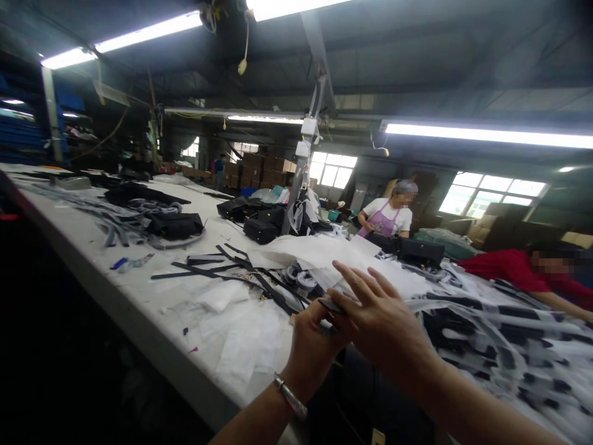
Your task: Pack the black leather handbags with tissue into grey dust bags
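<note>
Close together above the table edge, both my hands meet at a small flat dark piece point(332, 306). My left hand point(311, 343), with a silver bracelet on its wrist, is closed with thumb and fingers around the piece. From the right, my right hand point(382, 315) has its index finger bent onto the same piece, while its other fingers stretch out; its thumb is mostly hidden. What the piece is cannot be made out. Below the hands is a dark shape, largely covered by my forearms. White sheet material point(319, 253) and rolled strips point(301, 278) lie just beyond my fingers.
On the long white table point(152, 303) lie black strips point(199, 269), a blue-handled tool point(119, 264) and black bags point(264, 225). Strips and cut pieces point(500, 346) heap at right. A person in a purple apron point(384, 216) and another in red point(509, 269) are across the table.
</note>
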Motion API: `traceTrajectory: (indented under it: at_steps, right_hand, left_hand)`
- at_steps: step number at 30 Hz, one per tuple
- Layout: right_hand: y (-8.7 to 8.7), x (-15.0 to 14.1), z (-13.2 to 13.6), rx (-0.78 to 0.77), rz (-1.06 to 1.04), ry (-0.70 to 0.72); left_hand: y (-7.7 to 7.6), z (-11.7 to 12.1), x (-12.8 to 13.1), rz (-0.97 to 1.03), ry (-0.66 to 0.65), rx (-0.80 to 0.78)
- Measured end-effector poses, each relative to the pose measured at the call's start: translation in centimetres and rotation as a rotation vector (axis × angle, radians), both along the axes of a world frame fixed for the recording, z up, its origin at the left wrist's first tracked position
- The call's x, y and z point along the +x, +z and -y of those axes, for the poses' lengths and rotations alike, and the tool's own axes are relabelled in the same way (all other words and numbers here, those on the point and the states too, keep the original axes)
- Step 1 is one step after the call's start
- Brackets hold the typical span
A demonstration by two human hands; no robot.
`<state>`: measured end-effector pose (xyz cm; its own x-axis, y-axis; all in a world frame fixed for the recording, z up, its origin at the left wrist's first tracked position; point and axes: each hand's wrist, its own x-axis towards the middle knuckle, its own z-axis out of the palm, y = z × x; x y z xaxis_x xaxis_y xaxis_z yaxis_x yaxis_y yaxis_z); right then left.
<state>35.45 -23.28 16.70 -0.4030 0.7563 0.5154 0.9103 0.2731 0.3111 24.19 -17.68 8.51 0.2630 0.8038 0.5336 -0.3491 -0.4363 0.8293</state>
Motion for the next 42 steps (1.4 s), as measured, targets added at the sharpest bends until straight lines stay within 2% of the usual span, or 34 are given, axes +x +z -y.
traceTrajectory:
  at_steps: [2,3,5,7,10,12,14,15,16,18,20,22,25,27,29,31,33,35,36,37,39,42]
  right_hand:
    - [0.5,0.0,0.3,-0.038,-0.126,0.102]
    - [1.0,-0.2,0.5,-0.099,-0.257,0.151]
    - [2.5,-0.6,1.2,-0.226,-0.624,0.193]
    - [4.2,-0.8,1.7,-0.256,-1.015,0.198]
    - [6.0,0.3,1.8,-0.088,-1.466,0.31]
    - [5.8,1.7,1.8,0.041,-1.64,0.371]
    - [4.5,3.1,2.1,-0.006,-1.653,0.299]
    - [3.6,3.6,2.4,-0.13,-1.589,0.205]
    - [2.7,4.1,2.7,-0.24,-1.495,0.106]
    - [1.2,5.0,3.5,-0.335,-1.259,-0.035]
    - [0.4,5.7,4.0,-0.307,-1.027,-0.089]
    - [0.4,6.3,4.4,-0.282,-0.849,-0.107]
    - [1.3,6.3,4.7,-0.248,-0.759,-0.097]
    - [2.1,5.6,4.7,-0.208,-0.81,-0.064]
    - [2.9,5.1,4.6,-0.171,-0.972,-0.018]
    - [3.6,5.2,4.4,-0.092,-1.243,0.058]
    - [4.1,6.1,4.1,0.059,-1.534,0.144]
    - [3.9,7.7,3.8,0.197,-1.759,0.193]
    - [3.5,8.5,3.8,0.216,-1.834,0.187]
    - [2.9,9.3,3.8,0.188,-1.884,0.165]
    - [1.4,10.3,4.1,0.018,-1.912,0.112]
    - [-0.6,10.1,5.1,-0.253,-1.833,0.15]
  left_hand:
    - [0.0,0.1,0.5,-0.046,-0.01,0.004]
    - [0.0,0.2,0.7,-0.063,-0.028,0.028]
    - [0.1,0.4,1.2,-0.082,-0.1,0.095]
    - [0.2,0.6,1.7,-0.095,-0.18,0.135]
    - [0.4,0.7,2.3,-0.119,-0.215,0.104]
    - [0.5,0.6,2.5,-0.151,-0.203,0.07]
    - [0.6,0.5,2.7,-0.177,-0.186,0.061]
    - [0.7,0.5,2.7,-0.184,-0.18,0.073]
    - [0.8,0.5,2.8,-0.186,-0.176,0.094]
    - [0.9,0.6,3.1,-0.19,-0.178,0.149]
    - [0.9,0.8,3.5,-0.207,-0.184,0.198]
    - [0.7,0.8,4.3,-0.243,-0.181,0.22]
    - [0.3,0.6,5.5,-0.328,-0.176,0.237]
    - [0.1,0.4,6.1,-0.375,-0.175,0.25]
    - [0.1,0.2,6.3,-0.388,-0.203,0.256]
    - [0.3,0.0,6.3,-0.373,-0.243,0.249]
    - [0.4,-0.2,6.0,-0.36,-0.251,0.238]
    - [0.6,-0.3,5.7,-0.361,-0.23,0.235]
    - [0.6,-0.4,5.6,-0.364,-0.219,0.237]
    - [0.6,-0.4,5.5,-0.366,-0.211,0.238]
    - [0.6,-0.3,5.5,-0.369,-0.195,0.242]
    - [0.4,-0.1,5.8,-0.398,-0.157,0.247]
